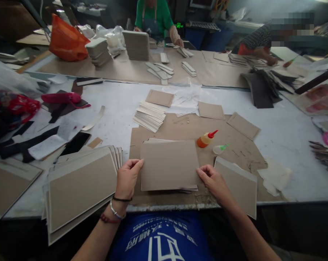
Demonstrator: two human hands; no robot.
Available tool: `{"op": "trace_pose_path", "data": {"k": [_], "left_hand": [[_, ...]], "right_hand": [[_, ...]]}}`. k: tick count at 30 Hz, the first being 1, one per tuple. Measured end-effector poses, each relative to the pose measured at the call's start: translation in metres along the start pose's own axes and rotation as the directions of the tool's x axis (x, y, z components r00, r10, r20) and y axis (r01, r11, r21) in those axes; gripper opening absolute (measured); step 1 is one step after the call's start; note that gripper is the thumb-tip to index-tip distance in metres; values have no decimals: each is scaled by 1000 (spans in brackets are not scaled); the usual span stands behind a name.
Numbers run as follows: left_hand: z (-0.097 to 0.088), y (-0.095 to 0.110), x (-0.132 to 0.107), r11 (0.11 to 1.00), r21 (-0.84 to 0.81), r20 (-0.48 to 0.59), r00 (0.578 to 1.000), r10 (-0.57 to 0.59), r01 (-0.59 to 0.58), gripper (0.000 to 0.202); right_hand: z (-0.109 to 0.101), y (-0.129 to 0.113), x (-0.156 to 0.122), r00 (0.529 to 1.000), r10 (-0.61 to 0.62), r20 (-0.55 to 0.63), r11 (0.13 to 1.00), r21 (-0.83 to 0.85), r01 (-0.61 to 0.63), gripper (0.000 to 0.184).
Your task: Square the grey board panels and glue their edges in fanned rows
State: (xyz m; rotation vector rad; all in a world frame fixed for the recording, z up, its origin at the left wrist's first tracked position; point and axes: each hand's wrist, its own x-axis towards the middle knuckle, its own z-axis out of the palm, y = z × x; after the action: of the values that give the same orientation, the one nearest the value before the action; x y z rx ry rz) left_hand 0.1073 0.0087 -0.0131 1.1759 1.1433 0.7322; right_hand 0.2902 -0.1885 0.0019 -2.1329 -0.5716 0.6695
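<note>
A grey-brown cardboard sheet (169, 165) lies in front of me, over other sheets whose edges show at its back and front. My left hand (129, 175) pinches its left edge between thumb and fingers. At the right edge, my right hand (210, 177) holds it the same way, near the lower corner. To the left sits a stack of large pale-edged cardboard panels (82, 188). One similar panel (237, 185) lies just right of my right hand. Beyond the sheet stand a glue bottle with a red tip (206, 139) and a small green-tipped bottle (220, 148).
A pile of narrow card pieces (149, 116) lies behind the sheet, near several small card panels (211, 110). Black strips and a pink object (62, 97) clutter the left. Across the table, a person in green (154, 21) and another person (257, 40) handle card pieces.
</note>
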Motion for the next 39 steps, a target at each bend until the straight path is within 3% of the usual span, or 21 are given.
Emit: {"op": "trace_pose_path", "data": {"k": [4,15,31,39], "left_hand": [[-2,-16,6,996,90,0,1000,-17,17,29],[-1,-30,17,978,207,65,998,1,-14,29],[-1,-23,22,905,424,62,998,9,-35,26],[-2,-24,22,876,480,68,997,26,-55,27]], "right_hand": [[11,8,2,1000,19,-8,1000,-1,-19,34],[23,23,4,998,8,-54,994,-113,-14,37],[30,25,3,996,-1,-90,954,-298,-26,26],[28,22,1,998,33,-53,923,-381,-51,23]]}}
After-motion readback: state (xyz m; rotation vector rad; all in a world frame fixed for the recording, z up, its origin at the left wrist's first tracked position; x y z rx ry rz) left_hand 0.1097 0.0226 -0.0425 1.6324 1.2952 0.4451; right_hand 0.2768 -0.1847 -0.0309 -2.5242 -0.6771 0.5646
